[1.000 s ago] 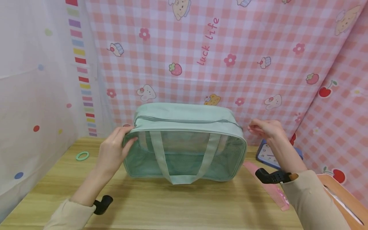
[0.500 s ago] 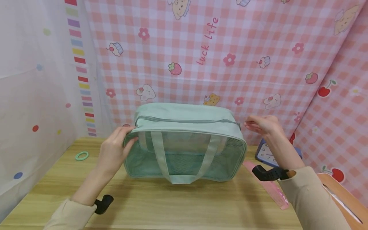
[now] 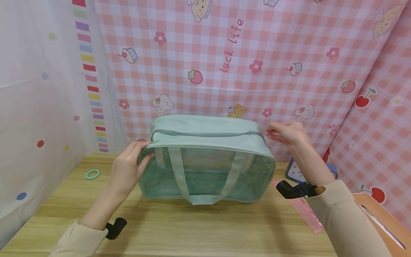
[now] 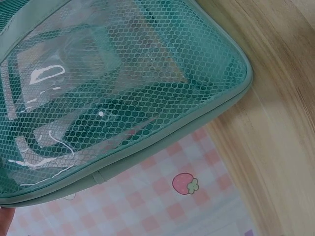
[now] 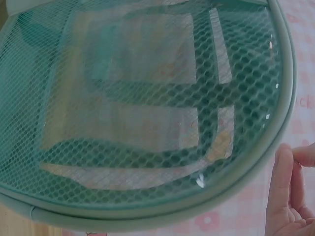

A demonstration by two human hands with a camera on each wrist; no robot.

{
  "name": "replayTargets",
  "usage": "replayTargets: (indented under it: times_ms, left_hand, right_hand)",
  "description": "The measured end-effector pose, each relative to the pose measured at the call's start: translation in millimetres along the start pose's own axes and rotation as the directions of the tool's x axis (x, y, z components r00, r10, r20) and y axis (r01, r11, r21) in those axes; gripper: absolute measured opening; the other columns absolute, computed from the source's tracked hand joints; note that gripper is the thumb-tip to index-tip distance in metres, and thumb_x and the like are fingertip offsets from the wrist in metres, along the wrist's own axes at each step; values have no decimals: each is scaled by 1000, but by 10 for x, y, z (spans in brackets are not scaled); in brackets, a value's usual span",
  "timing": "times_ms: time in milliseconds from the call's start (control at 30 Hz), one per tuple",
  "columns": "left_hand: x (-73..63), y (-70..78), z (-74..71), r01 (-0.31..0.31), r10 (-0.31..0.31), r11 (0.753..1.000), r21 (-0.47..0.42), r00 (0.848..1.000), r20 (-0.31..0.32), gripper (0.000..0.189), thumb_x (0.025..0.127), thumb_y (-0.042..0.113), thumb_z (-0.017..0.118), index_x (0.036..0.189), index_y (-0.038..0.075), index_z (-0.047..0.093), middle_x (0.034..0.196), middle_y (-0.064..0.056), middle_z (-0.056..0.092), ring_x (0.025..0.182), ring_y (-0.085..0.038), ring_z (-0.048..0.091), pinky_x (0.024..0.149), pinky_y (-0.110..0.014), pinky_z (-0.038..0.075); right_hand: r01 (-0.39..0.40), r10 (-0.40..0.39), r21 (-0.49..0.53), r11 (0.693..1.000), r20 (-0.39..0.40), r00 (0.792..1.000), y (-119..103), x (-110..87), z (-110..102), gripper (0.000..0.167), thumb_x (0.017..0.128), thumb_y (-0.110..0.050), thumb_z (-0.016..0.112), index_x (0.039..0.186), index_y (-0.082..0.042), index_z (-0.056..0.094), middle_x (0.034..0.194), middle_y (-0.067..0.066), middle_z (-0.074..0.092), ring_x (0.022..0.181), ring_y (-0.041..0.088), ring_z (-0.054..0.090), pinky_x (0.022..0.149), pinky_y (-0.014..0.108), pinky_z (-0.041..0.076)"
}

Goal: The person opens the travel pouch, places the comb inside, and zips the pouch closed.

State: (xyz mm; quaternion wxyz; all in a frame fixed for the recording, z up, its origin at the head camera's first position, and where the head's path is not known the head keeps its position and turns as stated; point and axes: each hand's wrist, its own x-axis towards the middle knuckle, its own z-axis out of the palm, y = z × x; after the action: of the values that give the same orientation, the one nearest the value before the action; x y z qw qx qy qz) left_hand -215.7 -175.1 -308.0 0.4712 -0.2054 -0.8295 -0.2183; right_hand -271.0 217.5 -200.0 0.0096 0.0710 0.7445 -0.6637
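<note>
A mint-green zip bag [image 3: 205,125] with clear mesh sides stands upright on the wooden table. At its upper left corner, my left hand [image 3: 126,166] grips the edge, the thumb on the front side. My right hand [image 3: 289,134] is at the right end of the top zipper [image 3: 205,135], thumb and fingers pinched together on the zipper pull, which the fingertips hide. A fabric handle [image 3: 202,200] hangs down the front. In the right wrist view, the pinched fingers [image 5: 283,172] show just beyond the bag's rim.
A green ring [image 3: 92,174] lies at the left. Right of the bag are a pink comb [image 3: 305,214], a blue clock [image 3: 294,171] partly behind the right arm, and an orange box [image 3: 382,221] with a slot. A checked cloth [image 3: 205,53] hangs close behind the bag.
My right hand has moved left and slightly up, along the zipper at the bag's right end. The left hand stays on the left corner, and the bag has barely moved.
</note>
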Motion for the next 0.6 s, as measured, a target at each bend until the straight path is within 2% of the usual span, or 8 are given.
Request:
replayTargets:
  times_ms: [100,300,433,600]
  left_hand:
    - [-3,4,-2,1,-1,1000,-1,1000,3,36,69,2,77,102,-1,61,94,-16,63,86,-29,64,71,-42,56]
    - [-1,6,0,6,-6,1000,-1,1000,1,36,69,3,77,102,-1,61,94,-16,63,86,-29,64,71,-43,55]
    - [3,10,-2,6,-6,1000,-2,1000,2,36,69,2,77,102,-1,61,93,-15,63,85,-29,64,71,-42,55]
    - [3,15,-4,4,-4,1000,-3,1000,-3,36,69,2,77,101,-2,61,92,-15,63,85,-29,64,70,-42,55]
  right_hand:
    - [9,-9,14,1000,9,1000,-19,-3,36,5,82,-5,60,83,-9,59,63,-7,66,61,4,65,67,17,56]
    - [7,-7,20,1000,16,1000,-64,-36,101,20,83,-6,60,66,-16,64,61,-7,66,60,4,65,65,17,56]
    - [25,-24,-63,998,20,1000,-85,-52,169,14,83,-10,62,71,-17,64,61,-9,66,62,3,65,69,17,55]
    - [56,-53,-102,993,33,998,-89,-63,264,11,84,-10,61,73,-14,62,59,-9,65,61,2,64,68,17,56]
